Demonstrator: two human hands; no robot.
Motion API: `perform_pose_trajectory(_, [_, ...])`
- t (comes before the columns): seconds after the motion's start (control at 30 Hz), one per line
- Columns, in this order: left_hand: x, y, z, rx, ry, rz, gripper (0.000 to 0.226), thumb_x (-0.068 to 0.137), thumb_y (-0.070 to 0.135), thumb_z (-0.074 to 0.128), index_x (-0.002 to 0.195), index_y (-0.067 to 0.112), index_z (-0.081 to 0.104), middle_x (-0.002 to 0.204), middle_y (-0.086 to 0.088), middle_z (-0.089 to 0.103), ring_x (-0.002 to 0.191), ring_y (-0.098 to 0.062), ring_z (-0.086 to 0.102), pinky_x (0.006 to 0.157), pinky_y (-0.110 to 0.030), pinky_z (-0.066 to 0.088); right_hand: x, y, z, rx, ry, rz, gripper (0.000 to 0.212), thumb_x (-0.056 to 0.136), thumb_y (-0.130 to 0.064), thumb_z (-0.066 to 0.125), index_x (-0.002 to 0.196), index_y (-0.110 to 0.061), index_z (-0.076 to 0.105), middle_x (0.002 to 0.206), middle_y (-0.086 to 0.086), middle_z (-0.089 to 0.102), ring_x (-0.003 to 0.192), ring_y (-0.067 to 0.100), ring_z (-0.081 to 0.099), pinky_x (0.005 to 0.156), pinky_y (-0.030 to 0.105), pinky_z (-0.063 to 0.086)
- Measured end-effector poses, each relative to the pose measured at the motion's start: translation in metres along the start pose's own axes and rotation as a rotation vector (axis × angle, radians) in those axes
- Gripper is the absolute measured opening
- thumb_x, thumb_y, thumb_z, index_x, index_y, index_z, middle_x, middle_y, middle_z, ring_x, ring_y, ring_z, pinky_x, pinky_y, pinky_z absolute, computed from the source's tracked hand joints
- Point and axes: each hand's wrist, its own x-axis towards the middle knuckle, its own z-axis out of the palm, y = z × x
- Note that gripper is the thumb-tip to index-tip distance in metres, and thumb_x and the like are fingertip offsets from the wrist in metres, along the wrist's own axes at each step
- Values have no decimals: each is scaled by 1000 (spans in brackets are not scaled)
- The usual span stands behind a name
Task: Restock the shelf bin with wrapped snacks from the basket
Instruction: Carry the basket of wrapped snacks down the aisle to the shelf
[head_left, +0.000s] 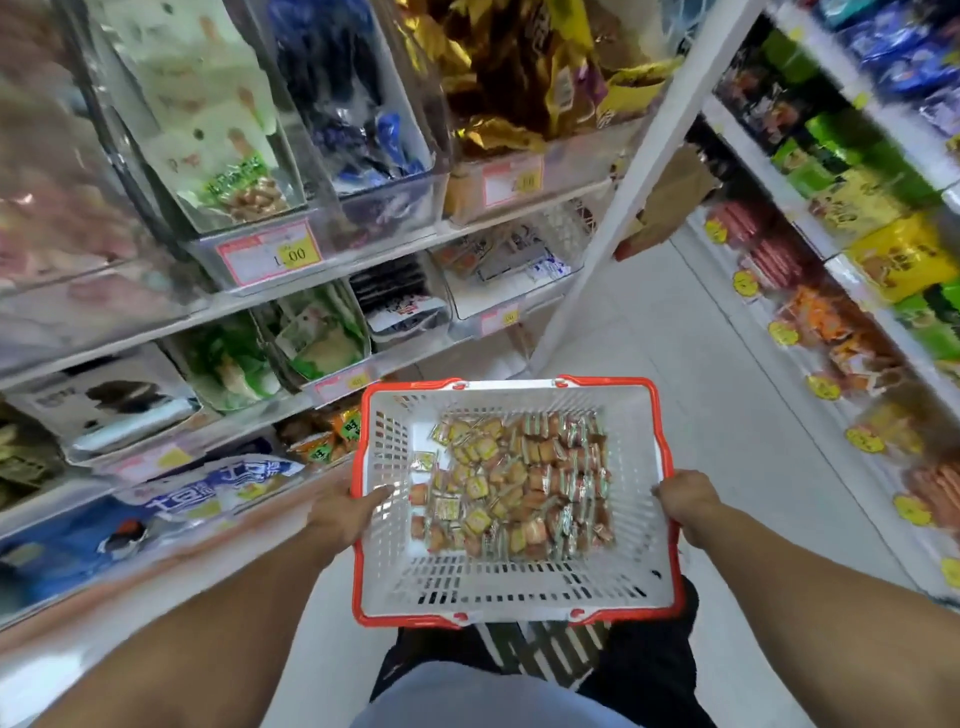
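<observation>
A white plastic basket (511, 592) with a red rim hangs in front of me over the aisle floor. Several small wrapped snacks (524, 488), yellow and orange, lie heaped on its bottom. My left hand (345, 512) grips the basket's left rim, thumb inside the wall. My right hand (688, 501) grips the right rim. Clear shelf bins (363, 208) full of packets line the shelves to my left; which bin belongs to these snacks I cannot tell.
Shelving (311, 291) with priced clear bins runs along the left. A second rack (857, 270) of snack packs stands on the right. A white upright post (639, 176) divides them. The tiled aisle floor (701, 374) lies ahead, with a brown cardboard piece (670, 202) further on.
</observation>
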Motion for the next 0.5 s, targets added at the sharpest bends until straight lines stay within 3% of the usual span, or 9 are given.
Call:
perform_pose_trajectory(0.1, [11, -11, 24, -123, 91, -95, 57, 92, 62, 61, 124, 15, 67, 113, -12, 75, 98, -34, 73, 95, -52, 57, 44, -20, 9, -91, -52, -54, 26, 93, -1, 58, 116, 8, 65, 103, 22, 67, 91, 37, 64, 79, 37, 52])
perform_pose_trajectory(0.23, [25, -28, 66, -202, 206, -239, 67, 86, 71, 61, 118, 12, 67, 110, -13, 75, 94, -34, 73, 93, -50, 58, 107, -45, 35, -228, -135, -113, 31, 94, -1, 54, 122, 11, 62, 117, 28, 66, 105, 42, 64, 85, 38, 53])
perform_pose_trajectory(0.37, [57, -53, 116, -208, 245, -361, 58, 87, 63, 67, 114, 12, 68, 102, -13, 75, 88, -32, 73, 86, -48, 61, 177, -55, 77, -376, -246, -156, 33, 95, -3, 53, 124, 11, 61, 117, 28, 66, 103, 40, 66, 73, 31, 49])
perform_pose_trajectory(0.5, [97, -79, 154, -213, 292, -434, 49, 88, 55, 72, 109, 12, 65, 97, -13, 73, 84, -33, 73, 81, -49, 63, 229, -48, 120, -486, -317, -192, 35, 94, -5, 52, 124, 11, 60, 119, 28, 66, 102, 41, 66, 73, 35, 52])
